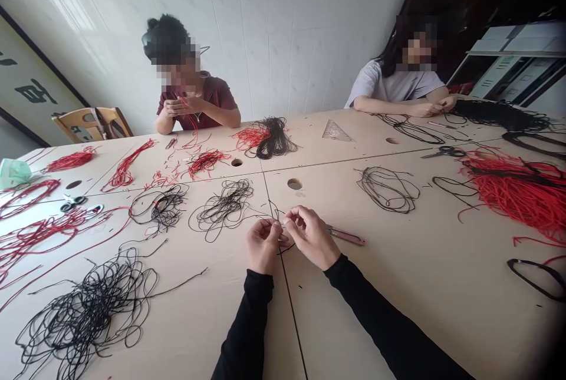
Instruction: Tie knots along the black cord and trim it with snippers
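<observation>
My left hand (264, 245) and my right hand (310, 235) meet above the table seam, fingertips pinched close together. Between them runs a thin black cord (277, 210), with a loop rising above the fingers and a strand leading left. Both hands are closed on this cord; the exact spot they pinch is partly hidden by the fingers. Just right of my right hand lies a pink-handled knife or cutter (347, 235), its near end behind the hand. Left of my hands is a loose bundle of black cord (226, 206).
A large black cord tangle (95, 309) lies front left, red cords (73, 159) beyond. Scissors (73, 202), a coiled black cord (388, 190), a set square (336, 131) and a red cord heap (522, 191) lie around the table (398, 309). Two people sit opposite, handling cords.
</observation>
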Available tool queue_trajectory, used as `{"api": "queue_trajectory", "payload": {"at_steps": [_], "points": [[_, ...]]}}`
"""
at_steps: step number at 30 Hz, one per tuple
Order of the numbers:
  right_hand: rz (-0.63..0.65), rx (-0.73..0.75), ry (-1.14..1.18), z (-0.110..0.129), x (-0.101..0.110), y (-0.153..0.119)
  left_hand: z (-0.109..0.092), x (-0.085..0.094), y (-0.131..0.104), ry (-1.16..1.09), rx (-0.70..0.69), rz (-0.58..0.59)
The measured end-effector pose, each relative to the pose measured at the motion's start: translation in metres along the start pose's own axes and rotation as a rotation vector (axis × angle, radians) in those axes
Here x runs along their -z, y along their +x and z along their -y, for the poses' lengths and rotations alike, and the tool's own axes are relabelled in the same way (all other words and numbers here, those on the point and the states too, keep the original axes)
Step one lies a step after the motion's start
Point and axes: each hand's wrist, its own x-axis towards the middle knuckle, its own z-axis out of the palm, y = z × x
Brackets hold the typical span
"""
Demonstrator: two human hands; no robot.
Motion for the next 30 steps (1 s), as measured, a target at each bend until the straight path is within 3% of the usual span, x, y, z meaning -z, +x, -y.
{"api": "queue_trajectory", "payload": {"at_steps": [5, 7, 12, 16, 22, 26, 30], "points": [[0.002, 0.1, -0.028, 0.007, -0.003, -0.001, 0.002, -0.006, -0.008, 0.343, -0.267, 0.039], [0.002, 0.088, -0.023, 0.007, -0.004, -0.001, 0.002, -0.007, -0.009, 0.391, -0.302, 0.045], [-0.05, 0.016, 0.016, 0.003, -0.004, 0.0, 0.003, -0.006, -0.007, 0.266, -0.151, 0.084], [-0.107, -0.124, 0.046, -0.002, -0.002, 0.001, 0.003, -0.004, -0.003, 0.108, -0.034, 0.061], [0.088, -0.26, 0.309, -0.007, -0.002, 0.004, 0.0, -0.004, -0.003, 0.066, -0.003, 0.064], [0.107, -0.287, 0.523, -0.012, -0.004, 0.007, 0.0, -0.005, -0.003, 0.064, -0.007, 0.09], [0.199, -0.229, 0.581, -0.019, -0.004, 0.008, 0.0, -0.004, -0.004, 0.075, 0.006, 0.134]]}}
